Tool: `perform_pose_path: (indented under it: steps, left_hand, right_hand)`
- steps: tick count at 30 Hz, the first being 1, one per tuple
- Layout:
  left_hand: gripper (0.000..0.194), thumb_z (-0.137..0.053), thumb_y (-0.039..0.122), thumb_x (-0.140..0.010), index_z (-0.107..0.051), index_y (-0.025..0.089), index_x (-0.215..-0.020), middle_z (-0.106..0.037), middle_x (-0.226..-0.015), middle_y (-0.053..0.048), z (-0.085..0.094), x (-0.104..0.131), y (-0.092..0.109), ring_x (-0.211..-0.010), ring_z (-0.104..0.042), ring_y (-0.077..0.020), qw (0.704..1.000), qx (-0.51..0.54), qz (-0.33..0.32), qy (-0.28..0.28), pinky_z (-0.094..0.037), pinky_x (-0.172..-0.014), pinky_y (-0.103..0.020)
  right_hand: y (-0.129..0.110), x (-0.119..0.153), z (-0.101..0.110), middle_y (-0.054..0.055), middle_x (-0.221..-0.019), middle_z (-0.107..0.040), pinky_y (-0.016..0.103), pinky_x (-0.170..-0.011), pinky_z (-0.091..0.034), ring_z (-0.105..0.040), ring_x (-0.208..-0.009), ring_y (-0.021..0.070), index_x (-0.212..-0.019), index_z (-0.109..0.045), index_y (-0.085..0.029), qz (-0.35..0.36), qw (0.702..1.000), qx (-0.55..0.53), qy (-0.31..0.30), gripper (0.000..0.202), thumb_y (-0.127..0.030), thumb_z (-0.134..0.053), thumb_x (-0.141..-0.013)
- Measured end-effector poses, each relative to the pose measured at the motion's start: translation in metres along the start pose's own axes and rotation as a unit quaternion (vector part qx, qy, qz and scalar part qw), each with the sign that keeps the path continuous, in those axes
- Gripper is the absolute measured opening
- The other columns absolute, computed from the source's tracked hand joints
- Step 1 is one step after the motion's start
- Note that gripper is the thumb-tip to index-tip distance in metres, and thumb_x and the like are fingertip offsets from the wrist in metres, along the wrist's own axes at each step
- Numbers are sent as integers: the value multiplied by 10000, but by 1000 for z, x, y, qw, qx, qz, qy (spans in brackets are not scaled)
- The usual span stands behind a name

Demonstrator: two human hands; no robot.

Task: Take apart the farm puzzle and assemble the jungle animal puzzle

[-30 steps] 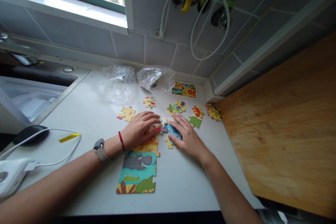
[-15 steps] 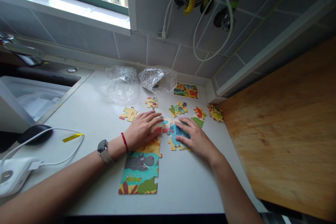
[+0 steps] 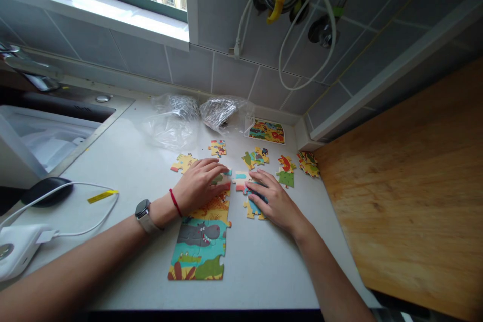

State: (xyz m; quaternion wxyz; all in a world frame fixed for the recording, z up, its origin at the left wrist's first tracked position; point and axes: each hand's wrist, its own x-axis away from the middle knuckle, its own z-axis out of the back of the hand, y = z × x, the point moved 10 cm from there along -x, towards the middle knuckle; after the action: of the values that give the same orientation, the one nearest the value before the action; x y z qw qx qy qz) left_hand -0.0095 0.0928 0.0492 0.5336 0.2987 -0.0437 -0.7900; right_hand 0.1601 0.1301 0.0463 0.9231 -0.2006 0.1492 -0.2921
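Note:
My left hand (image 3: 202, 183) lies flat, fingers stretched out, over the upper part of a partly joined jigsaw puzzle (image 3: 199, 239) with a hippo and a crocodile. My right hand (image 3: 273, 196) rests with fingers apart on a smaller joined puzzle section (image 3: 240, 181) of white, red and blue pieces, mostly hidden beneath it. A narrow gap separates the two sections. Beyond my right hand are a green piece (image 3: 286, 178) and a red-and-yellow piece (image 3: 287, 163). Past my left hand lies a yellow piece (image 3: 183, 163).
More loose pieces (image 3: 218, 148) and a small cluster (image 3: 255, 157) lie farther back, with a pile (image 3: 309, 163) at right. Behind them are clear plastic bags (image 3: 175, 121) and a picture card (image 3: 267, 131). A sink (image 3: 124, 105), white charger (image 3: 22, 249) and wooden board (image 3: 407, 186) flank the counter.
My right hand has shifted left over its section, uncovering more of the green piece. A gap now shows between the two sections. My left hand has moved slightly left.

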Motion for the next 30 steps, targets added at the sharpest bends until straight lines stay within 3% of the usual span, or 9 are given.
perform_pose_path:
  steps: [10, 20, 26, 30]
  left_hand:
    - [244, -636, 413, -1007, -729, 220, -1123, -743, -1164, -85, -5, -3, 0, -1081, -661, -258, 998, 48, 5, -38, -540, -951, -454]
    - [252, -663, 405, -989, -706, 218, -1152, -735, -1197, -90, -6, -3, -3, -1107, -651, -273, 998, 40, 13, -48, -521, -960, -453]
    - [281, -653, 425, -992, -710, 214, -1169, -741, -1184, -101, -6, -3, -5, -1110, -658, -282, 998, 37, 15, -42, -522, -958, -458]
    - [279, -626, 451, -1008, -738, 249, -1163, -742, -1170, -85, -6, -3, -3, -1097, -654, -267, 999, 38, 3, -35, -515, -965, -454]
  right_hand:
    - [4, -11, -10, 106, -1534, -553, 544, -1176, -444, -492, -1423, 294, -1359, -694, -299, -34, 999, 18, 12, 357, -318, -624, -1010]
    - [2, -19, -6, 109, -1422, -658, 507, -1136, -483, -574, -1319, 278, -1267, -752, -269, -4, 999, 8, 53, 301, -368, -643, -1005]
    - [-10, -18, -5, 96, -1269, -728, 491, -1042, -555, -626, -1191, 275, -1210, -780, -293, 14, 997, -17, 76, 258, -337, -610, -1020]
    - [-18, -19, -8, 98, -1254, -708, 522, -1059, -545, -600, -1219, 294, -1170, -793, -313, 15, 998, -10, 68, 228, -344, -661, -987]
